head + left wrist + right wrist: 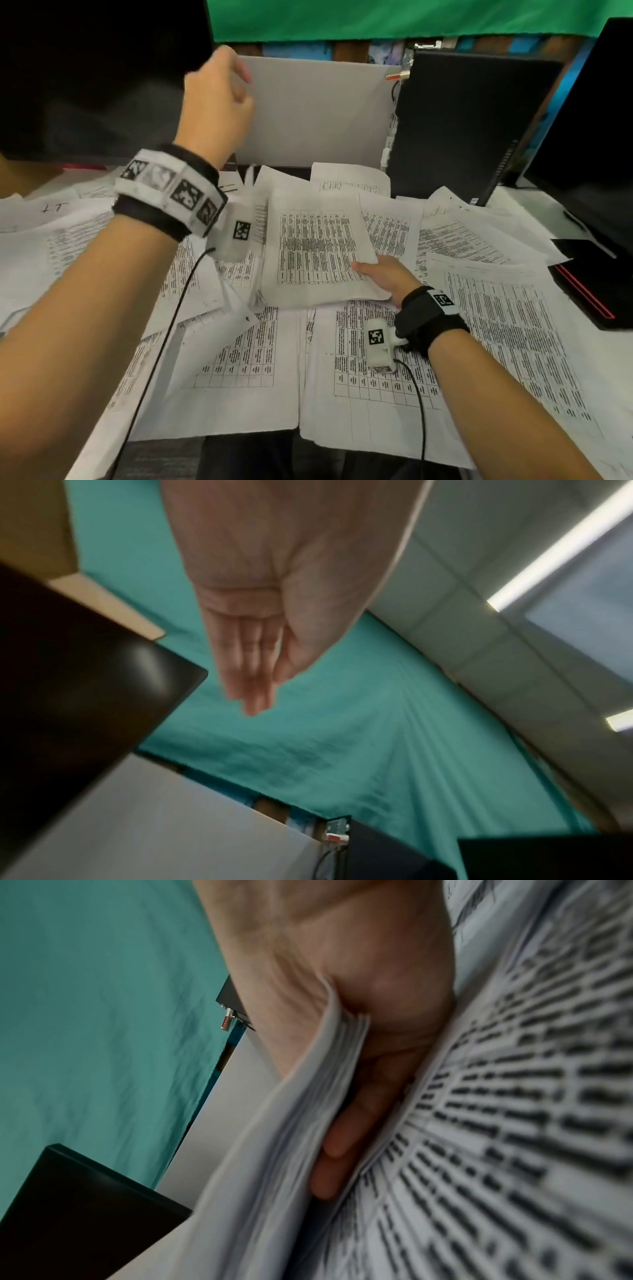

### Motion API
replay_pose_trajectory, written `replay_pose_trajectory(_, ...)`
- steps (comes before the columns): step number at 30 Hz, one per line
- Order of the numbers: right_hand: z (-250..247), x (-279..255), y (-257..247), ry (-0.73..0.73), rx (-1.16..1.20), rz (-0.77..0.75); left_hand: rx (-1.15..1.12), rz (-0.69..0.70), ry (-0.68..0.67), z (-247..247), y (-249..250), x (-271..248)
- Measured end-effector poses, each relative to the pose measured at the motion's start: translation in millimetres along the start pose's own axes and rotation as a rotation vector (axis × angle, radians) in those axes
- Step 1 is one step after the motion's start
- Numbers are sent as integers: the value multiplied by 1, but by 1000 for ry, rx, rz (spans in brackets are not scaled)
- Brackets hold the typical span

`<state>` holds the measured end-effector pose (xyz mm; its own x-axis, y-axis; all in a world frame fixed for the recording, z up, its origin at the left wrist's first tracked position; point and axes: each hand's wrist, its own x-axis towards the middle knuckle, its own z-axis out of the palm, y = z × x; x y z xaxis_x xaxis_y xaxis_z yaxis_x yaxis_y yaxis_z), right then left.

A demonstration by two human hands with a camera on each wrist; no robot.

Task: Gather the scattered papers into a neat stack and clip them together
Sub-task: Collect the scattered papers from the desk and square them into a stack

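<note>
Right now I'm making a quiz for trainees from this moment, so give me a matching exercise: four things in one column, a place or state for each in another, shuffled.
Things:
1. left hand
2. right hand
3. gathered stack
4. black tower

States:
A. stands at the back right
B. raised, holding nothing
C. lifted off the loose sheets
D. grips paper at its edge

Pairs: 1-B, 2-D, 3-C, 4-A
</note>
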<state>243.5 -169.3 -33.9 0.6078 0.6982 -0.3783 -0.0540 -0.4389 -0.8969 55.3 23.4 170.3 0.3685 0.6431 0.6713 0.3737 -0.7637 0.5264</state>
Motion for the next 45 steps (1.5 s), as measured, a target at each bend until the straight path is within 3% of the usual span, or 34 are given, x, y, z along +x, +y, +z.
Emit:
replay_pose_trajectory(4, 1, -2, 0, -5, -5, -11, 153, -488, -479, 27, -40, -23)
replay_pose_trajectory(6, 1, -1, 0, -5, -15, -22, 264, -682, -640, 47, -76, -57)
replay_pose_trajectory(8, 0, 0, 0, 2, -22, -36, 201, -832, -655, 63, -108, -82)
replay_pose_trajectory(11, 0, 1, 1, 15, -17, -28, -170, -960, -456, 74, -122, -104)
replay_pose_trajectory(13, 0, 0, 2, 11, -17, -34, -281, -919, -337, 77, -113, -111)
replay_pose_trajectory(14, 1, -1, 2, 5, -9, -40, -201, -825, -279, 74, -104, -110)
replay_pose_trajectory(16, 1, -5, 1, 5, -11, -63, 13, -503, -145, 57, -79, -95)
replay_pose_trajectory(19, -1, -7, 3, -9, -28, -102, 1, -50, 107, 13, -29, -56)
replay_pose_trajectory(21, -3, -7, 3, -24, -12, -99, -26, 176, 244, -17, 1, -29)
replay_pose_trajectory(24, -1, -9, 2, -54, -9, -90, -17, 306, 359, -48, 29, 1)
replay_pose_trajectory(26, -1, -10, 2, -65, -40, -99, -35, 297, 374, -50, 33, 10)
replay_pose_trajectory(29, -4, -11, 0, -113, -54, -94, -223, 169, 314, -28, 13, 20)
replay_pose_trajectory(31, -5, -14, -1, -152, -43, -71, -319, -11, 265, -9, -12, 27)
replay_pose_trajectory(36, -7, -13, 1, -156, -71, -71, -284, -460, 29, 39, -79, 37)
replay_pose_trajectory(41, -8, -15, -2, -132, -106, -51, -133, -599, -143, 84, -121, 12)
replay_pose_trajectory(45, -9, -12, -1, -84, 5, 43, -124, -691, -168, 106, -140, -11)
